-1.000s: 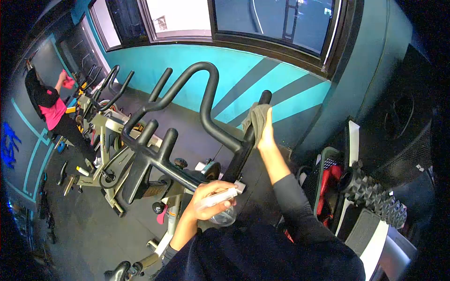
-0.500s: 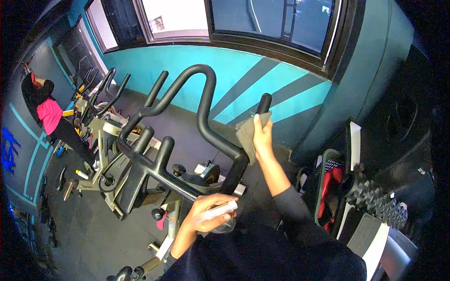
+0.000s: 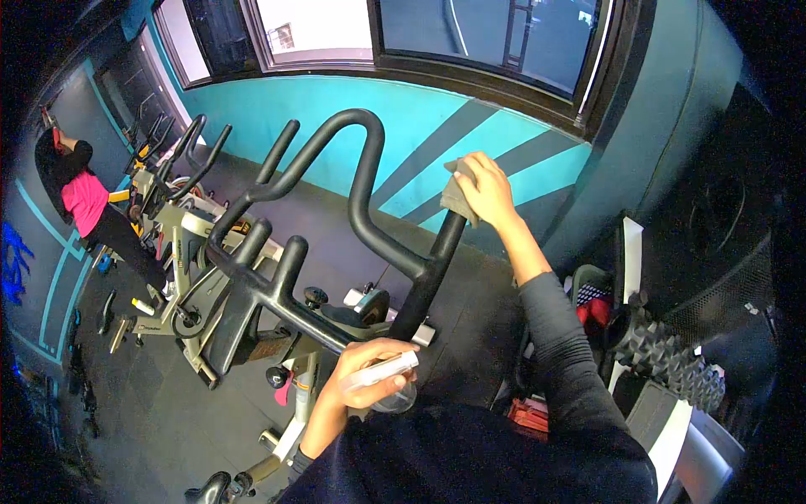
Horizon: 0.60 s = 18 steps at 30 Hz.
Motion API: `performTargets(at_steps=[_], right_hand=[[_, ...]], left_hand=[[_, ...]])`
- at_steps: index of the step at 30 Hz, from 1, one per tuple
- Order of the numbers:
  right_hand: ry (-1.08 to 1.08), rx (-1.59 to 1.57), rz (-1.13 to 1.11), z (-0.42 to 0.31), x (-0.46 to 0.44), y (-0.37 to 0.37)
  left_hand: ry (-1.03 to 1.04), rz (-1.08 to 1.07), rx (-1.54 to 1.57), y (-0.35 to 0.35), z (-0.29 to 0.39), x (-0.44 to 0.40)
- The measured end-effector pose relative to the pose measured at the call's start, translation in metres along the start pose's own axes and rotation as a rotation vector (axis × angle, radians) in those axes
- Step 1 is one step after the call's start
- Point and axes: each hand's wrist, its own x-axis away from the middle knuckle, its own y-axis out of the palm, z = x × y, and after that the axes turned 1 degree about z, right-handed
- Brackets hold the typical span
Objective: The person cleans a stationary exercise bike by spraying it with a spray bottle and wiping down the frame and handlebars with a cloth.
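Observation:
My right hand (image 3: 489, 189) is closed around a grey-brown cloth (image 3: 457, 200), pressed over the tip of the right bar end on the black handlebar (image 3: 367, 160). That handlebar belongs to an exercise bike standing in front of me. Low in the middle, my left hand (image 3: 363, 376) grips a spray bottle (image 3: 393, 396) with a white head and a clear body, partly hidden by my fingers and dark clothing. The bottle is close to the near crossbar of the handlebar.
More exercise bikes (image 3: 180, 244) stand to the left, where a person in a pink top (image 3: 84, 202) has raised arms. A black spiky foam roller (image 3: 667, 357) and a bin with red items (image 3: 594, 309) are on the right. Windows top the teal wall (image 3: 277, 113).
My right hand has moved up to the bar end's tip, and the cloth now wraps over it. My left hand stays in about the same place with the spray bottle.

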Motion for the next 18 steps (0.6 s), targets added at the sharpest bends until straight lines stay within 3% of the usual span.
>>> performTargets(at_steps=[5,8,13,18], right_hand=[[-0.248,0.1,-0.007,0.004,0.005,-0.005],[-0.44,0.112,-0.034,-0.016,0.013,-0.012],[-0.437,-0.03,-0.145,-0.046,0.056,0.0],[-0.253,-0.149,-0.047,-0.061,0.092,0.008]], left_hand=[[0.066,-0.048,-0.069,-0.003,0.001,-0.002],[-0.002,-0.032,0.024,-0.002,0.0,0.0],[-0.005,-0.026,-0.006,-0.001,0.001,0.0],[-0.003,-0.009,-0.029,0.0,0.005,-0.002]])
